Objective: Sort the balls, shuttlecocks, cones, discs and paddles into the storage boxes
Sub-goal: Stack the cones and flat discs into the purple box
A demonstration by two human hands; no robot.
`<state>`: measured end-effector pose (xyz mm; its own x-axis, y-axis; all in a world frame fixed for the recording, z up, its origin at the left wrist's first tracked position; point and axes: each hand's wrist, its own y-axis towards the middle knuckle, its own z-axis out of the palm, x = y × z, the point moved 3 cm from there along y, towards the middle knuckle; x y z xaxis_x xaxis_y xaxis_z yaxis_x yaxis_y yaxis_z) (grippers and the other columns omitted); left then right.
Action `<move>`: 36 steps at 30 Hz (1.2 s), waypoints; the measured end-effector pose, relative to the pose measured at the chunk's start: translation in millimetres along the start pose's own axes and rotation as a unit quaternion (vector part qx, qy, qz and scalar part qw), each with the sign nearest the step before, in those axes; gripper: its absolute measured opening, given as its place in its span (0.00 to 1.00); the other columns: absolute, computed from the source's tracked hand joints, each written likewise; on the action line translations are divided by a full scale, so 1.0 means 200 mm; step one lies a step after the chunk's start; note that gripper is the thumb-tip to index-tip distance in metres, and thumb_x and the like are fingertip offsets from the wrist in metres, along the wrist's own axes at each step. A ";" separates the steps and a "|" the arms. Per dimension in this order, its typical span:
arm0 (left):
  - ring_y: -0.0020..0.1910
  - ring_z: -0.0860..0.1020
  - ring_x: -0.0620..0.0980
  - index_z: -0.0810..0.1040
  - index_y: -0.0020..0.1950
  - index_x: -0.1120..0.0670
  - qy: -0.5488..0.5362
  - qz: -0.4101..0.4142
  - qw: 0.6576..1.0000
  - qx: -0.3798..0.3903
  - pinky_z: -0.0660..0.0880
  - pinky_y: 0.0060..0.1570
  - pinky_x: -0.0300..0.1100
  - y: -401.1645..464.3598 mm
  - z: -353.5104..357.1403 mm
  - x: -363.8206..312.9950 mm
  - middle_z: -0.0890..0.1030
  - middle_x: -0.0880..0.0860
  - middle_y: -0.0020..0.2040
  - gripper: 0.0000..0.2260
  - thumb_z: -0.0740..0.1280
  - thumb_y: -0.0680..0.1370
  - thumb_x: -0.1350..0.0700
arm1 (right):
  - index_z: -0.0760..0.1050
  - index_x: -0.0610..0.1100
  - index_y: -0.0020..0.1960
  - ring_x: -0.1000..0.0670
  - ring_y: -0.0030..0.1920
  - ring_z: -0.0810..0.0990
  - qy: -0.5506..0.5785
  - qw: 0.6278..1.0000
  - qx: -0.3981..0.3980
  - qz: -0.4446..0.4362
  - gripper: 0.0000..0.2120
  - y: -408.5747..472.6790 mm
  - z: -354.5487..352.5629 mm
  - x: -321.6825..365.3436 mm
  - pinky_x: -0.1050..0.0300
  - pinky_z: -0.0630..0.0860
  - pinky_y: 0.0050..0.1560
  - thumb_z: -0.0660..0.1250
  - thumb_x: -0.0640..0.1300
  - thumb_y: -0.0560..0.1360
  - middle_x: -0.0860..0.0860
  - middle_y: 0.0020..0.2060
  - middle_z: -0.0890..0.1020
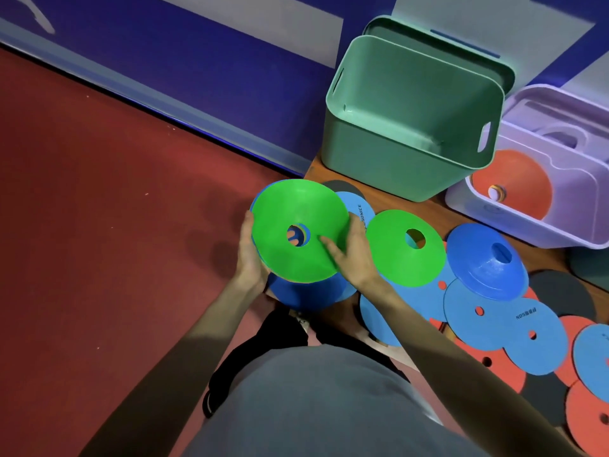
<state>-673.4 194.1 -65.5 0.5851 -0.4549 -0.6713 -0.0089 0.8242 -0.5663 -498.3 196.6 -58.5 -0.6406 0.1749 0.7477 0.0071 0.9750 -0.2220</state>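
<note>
I held a green cone (298,230) tilted in front of me, above a blue cone (306,296). My left hand (250,255) cupped its rim from beneath; my right hand (351,255) pinched the opposite rim, thumb on top. It looked light, thin and bendy, a little slick, so the rim was the best grip. The green box (389,169) stood open on the counter (316,173).
</note>
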 end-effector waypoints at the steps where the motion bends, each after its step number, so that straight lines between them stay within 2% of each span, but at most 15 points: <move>1: 0.47 0.83 0.51 0.78 0.59 0.58 -0.003 0.003 1.000 -0.009 0.79 0.45 0.42 0.00 -0.01 0.00 0.85 0.55 0.49 0.25 0.49 0.82 0.42 | 0.56 0.35 0.73 0.43 0.68 0.65 -0.005 1.000 0.018 0.001 0.34 -0.01 0.01 0.01 0.59 0.60 0.67 0.69 0.47 0.75 0.39 0.68 0.66; 4: 0.46 0.84 0.50 0.78 0.59 0.58 0.000 0.023 1.000 -0.020 0.78 0.46 0.41 -0.01 -0.05 0.01 0.85 0.53 0.48 0.24 0.49 0.83 0.44 | 0.47 0.38 0.77 0.46 0.75 0.55 -0.005 0.998 0.062 0.005 0.39 -0.03 0.05 0.02 0.53 0.56 0.72 0.64 0.54 0.78 0.42 0.75 0.57; 6: 0.43 0.84 0.46 0.78 0.55 0.56 -0.006 0.055 0.998 -0.039 0.78 0.42 0.38 -0.01 -0.09 0.01 0.86 0.50 0.44 0.21 0.49 0.83 0.47 | 0.48 0.39 0.78 0.48 0.75 0.55 0.026 0.997 0.075 0.008 0.34 -0.04 0.07 0.02 0.57 0.54 0.72 0.58 0.54 0.80 0.45 0.76 0.57; 7: 0.43 0.84 0.45 0.78 0.54 0.54 -0.013 0.073 0.995 -0.061 0.78 0.42 0.38 -0.02 -0.12 -0.01 0.86 0.48 0.43 0.19 0.50 0.84 0.48 | 0.50 0.40 0.77 0.47 0.74 0.59 0.039 0.997 0.071 0.011 0.31 -0.05 0.07 0.02 0.58 0.56 0.70 0.56 0.53 0.81 0.45 0.75 0.60; 9: 0.45 0.83 0.45 0.78 0.57 0.54 -0.018 0.097 0.989 -0.112 0.77 0.47 0.41 -0.02 -0.19 -0.03 0.85 0.48 0.47 0.18 0.51 0.83 0.47 | 0.60 0.40 0.72 0.45 0.61 0.73 0.032 0.998 0.048 0.001 0.23 -0.07 0.09 -0.01 0.50 0.69 0.63 0.55 0.52 0.81 0.43 0.65 0.70; 10: 0.47 0.83 0.46 0.78 0.60 0.54 -0.024 0.103 0.985 -0.137 0.78 0.48 0.42 -0.02 -0.22 -0.04 0.85 0.49 0.49 0.20 0.51 0.83 0.46 | 0.65 0.41 0.67 0.45 0.54 0.75 0.017 0.999 0.041 -0.012 0.20 -0.08 0.10 -0.03 0.46 0.73 0.56 0.55 0.51 0.80 0.43 0.59 0.73; 12: 0.49 0.82 0.47 0.74 0.66 0.56 -0.034 0.116 0.978 -0.168 0.79 0.47 0.43 -0.02 -0.28 -0.06 0.82 0.52 0.55 0.23 0.50 0.83 0.45 | 0.70 0.40 0.57 0.45 0.47 0.76 -0.028 0.997 0.061 -0.037 0.12 -0.09 0.13 -0.07 0.42 0.75 0.48 0.58 0.47 0.77 0.45 0.52 0.74; 14: 0.57 0.80 0.51 0.72 0.69 0.57 -0.039 0.127 0.974 -0.184 0.77 0.54 0.47 -0.02 -0.33 -0.06 0.79 0.55 0.62 0.25 0.49 0.83 0.44 | 0.73 0.39 0.55 0.43 0.46 0.77 -0.067 0.990 0.114 -0.058 0.09 -0.11 0.16 -0.10 0.43 0.75 0.47 0.62 0.40 0.77 0.44 0.51 0.76; 17: 0.64 0.75 0.56 0.71 0.70 0.59 -0.043 0.141 0.970 -0.193 0.70 0.66 0.54 -0.04 -0.39 -0.06 0.77 0.58 0.66 0.26 0.48 0.83 0.44 | 0.69 0.40 0.66 0.40 0.54 0.77 -0.117 0.969 0.200 -0.083 0.18 -0.19 0.23 -0.12 0.49 0.72 0.54 0.63 0.39 0.77 0.42 0.59 0.77; 20: 0.64 0.75 0.56 0.71 0.70 0.59 -0.048 0.141 0.968 -0.201 0.69 0.67 0.56 -0.05 -0.42 -0.05 0.77 0.57 0.65 0.26 0.49 0.83 0.43 | 0.61 0.42 0.73 0.42 0.64 0.72 -0.168 0.950 0.252 -0.079 0.27 -0.24 0.27 -0.14 0.52 0.69 0.59 0.63 0.39 0.76 0.42 0.66 0.72; 22: 0.63 0.76 0.55 0.72 0.70 0.58 -0.052 0.141 0.967 -0.207 0.72 0.65 0.53 -0.07 -0.42 -0.05 0.78 0.57 0.65 0.26 0.49 0.83 0.43 | 0.59 0.43 0.74 0.42 0.67 0.70 -0.199 0.941 0.262 -0.081 0.30 -0.25 0.28 -0.12 0.52 0.69 0.59 0.66 0.42 0.75 0.42 0.68 0.68; 26: 0.52 0.82 0.46 0.77 0.61 0.54 -0.059 0.151 0.965 -0.205 0.78 0.50 0.41 -0.09 -0.39 -0.04 0.84 0.49 0.53 0.22 0.48 0.83 0.44 | 0.57 0.46 0.74 0.43 0.64 0.68 -0.246 0.958 0.142 -0.036 0.46 -0.27 0.16 -0.02 0.49 0.73 0.54 0.74 0.62 0.64 0.45 0.62 0.67; 30: 0.43 0.82 0.40 0.77 0.54 0.51 -0.073 0.161 0.962 -0.209 0.76 0.40 0.34 -0.06 -0.34 -0.04 0.85 0.42 0.42 0.19 0.48 0.84 0.47 | 0.57 0.41 0.71 0.40 0.61 0.68 -0.230 0.973 0.019 0.005 0.57 -0.26 0.01 0.03 0.47 0.73 0.55 0.74 0.70 0.54 0.43 0.59 0.66; 33: 0.45 0.82 0.42 0.77 0.58 0.53 -0.057 0.149 0.969 -0.190 0.77 0.43 0.36 -0.03 -0.28 -0.01 0.85 0.45 0.46 0.21 0.48 0.84 0.46 | 0.59 0.38 0.71 0.40 0.62 0.68 -0.174 0.983 -0.054 0.036 0.56 -0.22 -0.11 0.02 0.49 0.70 0.59 0.78 0.64 0.54 0.42 0.61 0.69; 36: 0.53 0.81 0.50 0.74 0.67 0.56 -0.019 0.112 0.979 -0.169 0.78 0.49 0.43 -0.01 -0.23 0.02 0.81 0.53 0.58 0.25 0.49 0.83 0.42 | 0.62 0.39 0.69 0.46 0.58 0.72 -0.017 0.993 -0.116 0.027 0.51 -0.20 -0.21 0.04 0.52 0.72 0.57 0.77 0.62 0.56 0.44 0.61 0.72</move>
<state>-707.9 174.9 -89.0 0.5673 -0.2571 -0.7824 -0.4042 0.7408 -0.5365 -471.5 164.1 -18.3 -0.6601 0.2268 0.7161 0.2161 0.9704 -0.1081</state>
